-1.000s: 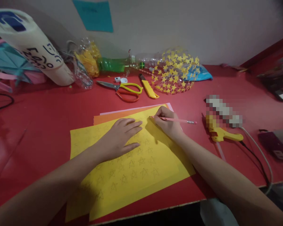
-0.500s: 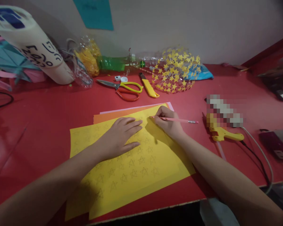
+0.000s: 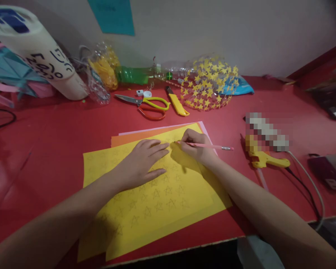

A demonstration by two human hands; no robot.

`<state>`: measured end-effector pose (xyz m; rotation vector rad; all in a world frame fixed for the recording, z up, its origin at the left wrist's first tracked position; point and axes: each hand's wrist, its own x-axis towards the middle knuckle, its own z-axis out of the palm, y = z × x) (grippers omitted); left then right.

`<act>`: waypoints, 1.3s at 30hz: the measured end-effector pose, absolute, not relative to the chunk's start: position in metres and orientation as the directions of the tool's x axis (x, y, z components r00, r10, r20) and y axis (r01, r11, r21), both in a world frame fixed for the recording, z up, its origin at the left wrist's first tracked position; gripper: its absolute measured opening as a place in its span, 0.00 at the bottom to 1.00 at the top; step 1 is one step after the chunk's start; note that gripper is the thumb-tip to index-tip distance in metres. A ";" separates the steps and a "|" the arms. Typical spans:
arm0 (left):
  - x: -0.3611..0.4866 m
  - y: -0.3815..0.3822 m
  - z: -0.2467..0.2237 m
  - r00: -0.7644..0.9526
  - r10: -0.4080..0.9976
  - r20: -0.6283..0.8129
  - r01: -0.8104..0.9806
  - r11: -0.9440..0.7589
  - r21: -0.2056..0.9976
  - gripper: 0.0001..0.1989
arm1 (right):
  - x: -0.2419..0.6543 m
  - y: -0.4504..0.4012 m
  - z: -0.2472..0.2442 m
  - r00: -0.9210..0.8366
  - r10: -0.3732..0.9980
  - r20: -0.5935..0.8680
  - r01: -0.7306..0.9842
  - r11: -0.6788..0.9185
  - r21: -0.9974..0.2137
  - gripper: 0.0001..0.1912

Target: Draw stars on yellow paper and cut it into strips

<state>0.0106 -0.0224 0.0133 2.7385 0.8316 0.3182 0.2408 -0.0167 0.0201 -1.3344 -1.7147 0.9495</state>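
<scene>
My right hand (image 3: 197, 146) is closed around a pink pencil (image 3: 210, 145), its tip on or just above the upper right part of a yellow sheet of paper (image 3: 159, 228). Rows of hand-drawn stars cover much of the sheet. Flat on the paper, fingers stretched out, lies my left hand (image 3: 142, 162), hiding some of the drawings. Beneath the yellow sheet, edges of an orange sheet (image 3: 120, 141) and a pink sheet (image 3: 204, 129) show.
Behind the paper lie scissors (image 3: 145, 104), a yellow utility knife (image 3: 177, 104), a green bottle (image 3: 134, 75) and a star-covered clear object (image 3: 208, 86). A white tumbler (image 3: 42, 56) stands back left. To the right are a yellow glue gun (image 3: 266, 160) and cables.
My right hand has shifted slightly left and down, carrying the pencil along. My left hand has stayed in place on the paper.
</scene>
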 end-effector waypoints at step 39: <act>0.016 -0.036 0.015 0.874 0.469 0.130 0.428 -0.867 0.254 0.27 | 0.257 -0.027 0.016 -0.227 0.974 -0.002 0.295 0.067 -0.953 0.07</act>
